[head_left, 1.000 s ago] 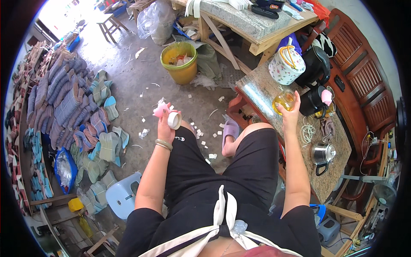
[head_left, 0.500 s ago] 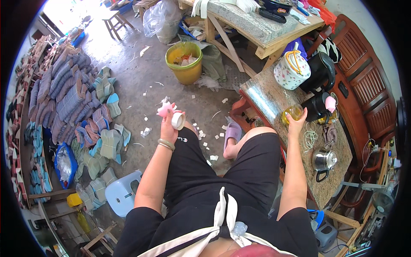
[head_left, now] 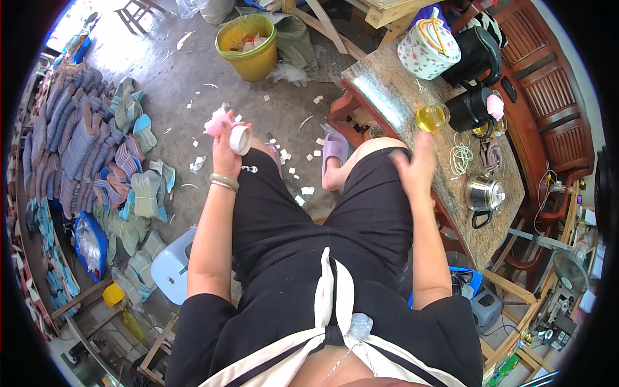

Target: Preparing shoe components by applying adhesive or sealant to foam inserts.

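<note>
A pink object [head_left: 216, 122] is up in the left hand [head_left: 224, 147], over the floor and left of the person's knees, its exact shape partly hidden by the fingers. The same hand carries a white round piece [head_left: 240, 140] on its inner side, so its fingers are closed around both.

The right hand [head_left: 416, 166] is blurred and holds nothing visible — its fingers are straight, with the thumb spread away. It hovers by the near edge of the counter [head_left: 493, 242], its fingertips close to a glass jar [head_left: 431, 119] of yellow liquid; whether they touch, I cannot tell.

Beside the jar stands a black pitcher [head_left: 469, 108], and nearer the person lie a pale cord [head_left: 461, 158] and a steel kettle [head_left: 483, 195]. Farther back is a flowered container [head_left: 429, 48]. Across the floor — a yellow bucket [head_left: 247, 51], scattered white scraps [head_left: 307, 191] and, far left, piled striped footwear pieces [head_left: 80, 145].
</note>
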Demonstrator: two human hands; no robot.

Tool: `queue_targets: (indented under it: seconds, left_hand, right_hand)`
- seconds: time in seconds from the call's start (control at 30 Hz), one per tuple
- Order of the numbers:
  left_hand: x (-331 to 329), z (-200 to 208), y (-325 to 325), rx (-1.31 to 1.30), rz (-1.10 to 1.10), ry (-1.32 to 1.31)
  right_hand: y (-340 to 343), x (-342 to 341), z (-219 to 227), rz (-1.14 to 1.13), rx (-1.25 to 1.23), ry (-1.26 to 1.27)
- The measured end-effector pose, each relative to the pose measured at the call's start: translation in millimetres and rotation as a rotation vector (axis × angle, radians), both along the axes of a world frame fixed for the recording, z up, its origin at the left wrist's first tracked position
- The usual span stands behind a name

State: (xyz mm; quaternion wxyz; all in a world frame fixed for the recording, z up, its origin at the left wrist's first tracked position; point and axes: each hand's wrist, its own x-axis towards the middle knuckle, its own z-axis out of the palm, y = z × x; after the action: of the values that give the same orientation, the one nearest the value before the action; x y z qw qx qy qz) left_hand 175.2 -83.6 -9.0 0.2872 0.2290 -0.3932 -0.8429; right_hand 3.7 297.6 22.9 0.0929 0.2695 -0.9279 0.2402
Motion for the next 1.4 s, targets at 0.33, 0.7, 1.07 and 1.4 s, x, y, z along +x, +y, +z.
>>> queue_targets:
  seconds: [0.33,0.7,1.07,1.4]
  left_hand:
    - [-35,66,51,0.047,-0.159,0.178]
    - [-13,145,86,-0.675,-0.081,0.099]
    - [41,373,154,-2.175,0.252,0.446]
    - [70,413,208,-2.224,0.292,0.108]
  right_hand:
    - [-98,33,20,0.454,-0.438,-1.031]
    - [-198,94,80,0.686,-1.292,-1.585]
    - [-160,47,-9,0.465,-1.365,-1.484]
    - [-162,22,-60,0.076,-1.5,-1.53]
